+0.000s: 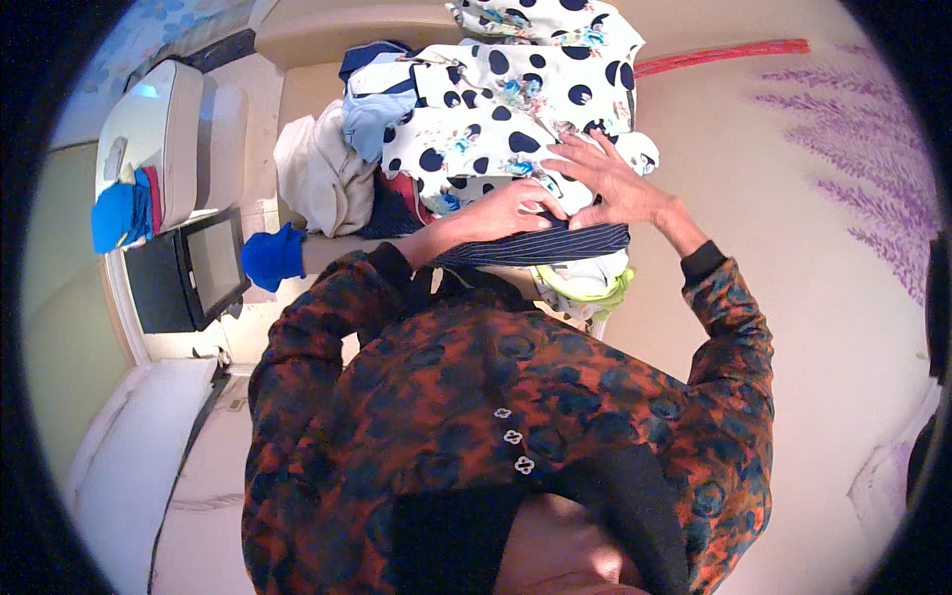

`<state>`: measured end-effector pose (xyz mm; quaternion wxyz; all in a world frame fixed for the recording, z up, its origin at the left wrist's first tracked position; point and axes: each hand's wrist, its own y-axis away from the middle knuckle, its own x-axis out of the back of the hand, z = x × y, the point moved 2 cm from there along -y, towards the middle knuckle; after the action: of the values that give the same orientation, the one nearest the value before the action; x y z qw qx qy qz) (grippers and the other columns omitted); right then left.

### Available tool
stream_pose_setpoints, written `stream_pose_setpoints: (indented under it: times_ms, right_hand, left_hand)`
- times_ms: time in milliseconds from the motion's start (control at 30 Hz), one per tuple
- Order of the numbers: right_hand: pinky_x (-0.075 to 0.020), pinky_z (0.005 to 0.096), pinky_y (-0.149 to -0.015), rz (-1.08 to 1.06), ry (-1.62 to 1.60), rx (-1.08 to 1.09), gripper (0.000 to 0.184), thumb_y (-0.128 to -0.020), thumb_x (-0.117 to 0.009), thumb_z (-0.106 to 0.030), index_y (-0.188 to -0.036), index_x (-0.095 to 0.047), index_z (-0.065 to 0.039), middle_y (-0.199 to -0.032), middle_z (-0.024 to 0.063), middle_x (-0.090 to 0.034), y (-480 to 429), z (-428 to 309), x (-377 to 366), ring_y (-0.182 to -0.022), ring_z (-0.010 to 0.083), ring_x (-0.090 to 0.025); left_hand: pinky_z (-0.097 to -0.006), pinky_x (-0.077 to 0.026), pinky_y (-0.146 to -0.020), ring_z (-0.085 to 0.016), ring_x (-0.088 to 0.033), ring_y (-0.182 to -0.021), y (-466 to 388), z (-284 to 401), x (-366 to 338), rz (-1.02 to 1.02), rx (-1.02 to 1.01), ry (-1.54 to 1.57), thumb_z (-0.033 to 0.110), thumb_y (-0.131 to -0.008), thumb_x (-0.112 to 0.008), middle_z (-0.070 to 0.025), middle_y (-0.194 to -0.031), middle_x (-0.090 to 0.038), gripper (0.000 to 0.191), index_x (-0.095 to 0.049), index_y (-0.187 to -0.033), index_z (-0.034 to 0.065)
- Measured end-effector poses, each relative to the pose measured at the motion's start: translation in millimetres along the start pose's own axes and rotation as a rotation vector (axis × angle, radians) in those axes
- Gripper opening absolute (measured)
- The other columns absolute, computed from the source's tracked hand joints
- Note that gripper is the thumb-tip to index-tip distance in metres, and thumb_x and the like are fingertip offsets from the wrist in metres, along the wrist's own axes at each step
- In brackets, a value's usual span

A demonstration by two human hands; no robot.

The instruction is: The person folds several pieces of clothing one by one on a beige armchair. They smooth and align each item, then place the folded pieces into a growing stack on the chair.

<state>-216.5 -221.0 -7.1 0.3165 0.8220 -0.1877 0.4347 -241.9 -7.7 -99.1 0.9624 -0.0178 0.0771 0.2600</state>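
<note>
A white garment with black dots and small blue flowers [513, 97] lies spread out in front of me. My right hand [610, 186] rests on its near right part, fingers spread, thumb pointing left. Close beside that thumb, my left hand [524, 208] has its fingers bent at the near edge of the dotted cloth; whether they pinch fabric I cannot tell. Dark pinstriped cloth [535, 247] runs just below both hands. Under it shows a white garment with a lime-green edge [587, 286].
Left of the dotted garment lie a cream cloth [323, 171] and light-blue cloth [375, 115]. A black box [178, 275], a blue sock-like item [273, 256] and a white stool-like piece [178, 141] are further left. A red strip [725, 56] lies at the upper right.
</note>
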Motion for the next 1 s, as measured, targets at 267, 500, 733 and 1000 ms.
stream_pose_setpoints:
  times_ms: [267, 500, 733, 1000]
  right_hand:
    - [-0.0177, 0.059, -0.124, 0.091, 0.234, 0.076, 0.069, -0.089, -0.067, -0.048, -0.146, -0.052, -0.013, -0.149, 0.0086, -0.053, -3, -1, -2, -0.144, 0.0291, -0.043]
    - [-0.0318, 0.0493, -0.121, 0.162, -0.002, -0.106, 0.038, -0.101, -0.059, -0.031, -0.128, -0.066, -0.006, -0.128, 0.0131, -0.068, -4, 1, 0, -0.132, 0.0337, -0.055]
    - [-0.0453, 0.0477, -0.108, 0.099, -0.116, -0.218, 0.042, -0.103, -0.056, -0.037, -0.128, -0.066, -0.005, -0.126, 0.0205, -0.068, 4, 9, 17, -0.13, 0.0398, -0.055]
    - [-0.0419, 0.0495, -0.113, 0.103, 0.069, -0.073, 0.038, -0.098, -0.062, -0.031, -0.119, -0.066, 0.001, -0.121, 0.0187, -0.068, 18, -11, 19, -0.125, 0.0372, -0.057]
  left_hand:
    - [-0.0483, -0.035, -0.114, -0.033, -0.042, -0.139, 103, -116, 61, 0.005, 0.268, -0.608, 0.01, -0.075, -0.077, -0.016, -0.142, -0.046, 0.086, -0.038, -0.152, 0.0113]
    - [-0.0483, -0.043, -0.1, -0.036, -0.05, -0.123, 114, -106, 73, 0.389, 0.252, -0.79, 0.028, -0.071, -0.086, -0.0157, -0.128, -0.052, 0.076, -0.051, -0.135, 0.0092]
    - [-0.0465, -0.04, -0.101, -0.036, -0.049, -0.123, 68, -107, 27, 0.54, 0.289, -1.077, 0.018, -0.079, -0.077, -0.0169, -0.127, -0.054, 0.059, -0.054, -0.133, 0.0046]
    - [-0.0463, -0.038, -0.107, -0.03, -0.053, -0.133, 115, -47, 152, 0.548, -0.187, -1.124, 0.007, -0.092, -0.055, -0.0131, -0.137, -0.061, 0.038, -0.06, -0.129, 0.0057]
